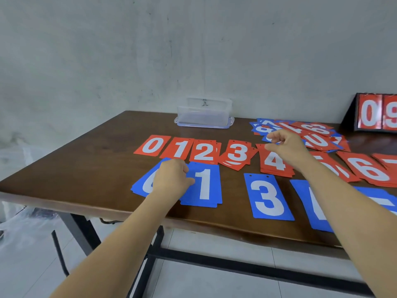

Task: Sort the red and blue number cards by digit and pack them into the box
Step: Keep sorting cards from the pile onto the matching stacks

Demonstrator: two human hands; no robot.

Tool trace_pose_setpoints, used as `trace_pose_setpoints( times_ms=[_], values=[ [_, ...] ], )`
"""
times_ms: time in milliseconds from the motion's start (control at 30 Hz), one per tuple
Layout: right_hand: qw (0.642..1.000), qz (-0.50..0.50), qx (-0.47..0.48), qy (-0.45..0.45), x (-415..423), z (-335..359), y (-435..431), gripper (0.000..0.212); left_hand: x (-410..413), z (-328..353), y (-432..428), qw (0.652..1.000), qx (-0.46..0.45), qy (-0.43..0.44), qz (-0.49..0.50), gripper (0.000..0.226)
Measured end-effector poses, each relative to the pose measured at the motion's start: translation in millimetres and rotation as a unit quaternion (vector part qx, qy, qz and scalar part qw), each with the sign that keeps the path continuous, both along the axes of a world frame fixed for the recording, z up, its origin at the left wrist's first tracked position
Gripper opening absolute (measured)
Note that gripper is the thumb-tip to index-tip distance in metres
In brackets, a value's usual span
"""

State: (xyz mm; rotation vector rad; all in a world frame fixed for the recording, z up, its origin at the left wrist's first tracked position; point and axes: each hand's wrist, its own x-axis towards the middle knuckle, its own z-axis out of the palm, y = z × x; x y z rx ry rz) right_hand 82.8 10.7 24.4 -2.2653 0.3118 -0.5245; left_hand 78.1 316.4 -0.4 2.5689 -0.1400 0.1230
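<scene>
- Your left hand sits left of centre in the frame, fingers curled under, resting on the blue 0 stack. Its thumb lies against the left edge of the blue 1 stack. I cannot tell whether it is gripping a card.
- Your right hand is right of centre, over the top of the red 4 stack. Its fingers are bent and reach toward the near edge of the mixed pile. A bit of blue shows between thumb and forefinger, but I cannot tell whether you are pinching a card.
- The red row runs left to right across the middle of the frame: red 0, red 1, red 2, red 3, then the 4.
- Your right forearm covers most of the next red stack.
- Red 6 follows, and one more red stack is cut by the right edge.
- The red 3 stack is fanned and skewed; the others lie squarer.
- The blue row lies below the red one, nearer the table's front edge: 0, 1, a gap, then blue 3.
- Right of that is a blue card whose digit your arm hides, and another blue card lies at the right edge.
- The mixed pile of red and blue cards lies loose and overlapping in the upper right, above the red row.
- The box, clear plastic, stands upper centre at the table's back edge, against the wall, well apart from all cards.
- A scoreboard showing 0 and 9 stands at the far right.
- Everything rests on a dark wooden table.
</scene>
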Motion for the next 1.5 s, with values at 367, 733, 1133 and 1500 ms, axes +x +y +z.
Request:
trace_pose_setpoints(
  times_ms=[367, 733, 1133, 1500],
  values=[
    [1.0, -0.009, 0.002, -0.006, -19.0, 3.5, -21.6, 0.032, -10.7, -3.3, -41.7, 0.996, 0.002, -0.041, -0.082, 0.058],
    [1.0, -0.014, 0.007, 0.005, -19.1, -4.1, -85.7, 0.025, 10.3, 13.7, -96.9, 0.988, -0.025, -0.032, -0.15, 0.044],
    [0.997, -0.032, -0.04, 0.05, 34.7, -1.8, -233.4, 0.023, 82.2, 35.5, -274.6, 0.971, -0.097, -0.098, -0.197, 0.033],
    [0.975, -0.106, -0.121, 0.155, 102.3, -16.3, -319.5, 0.049, 147.3, 21.5, -366.6, 0.979, -0.035, -0.065, -0.191, 0.042]
  ],
)
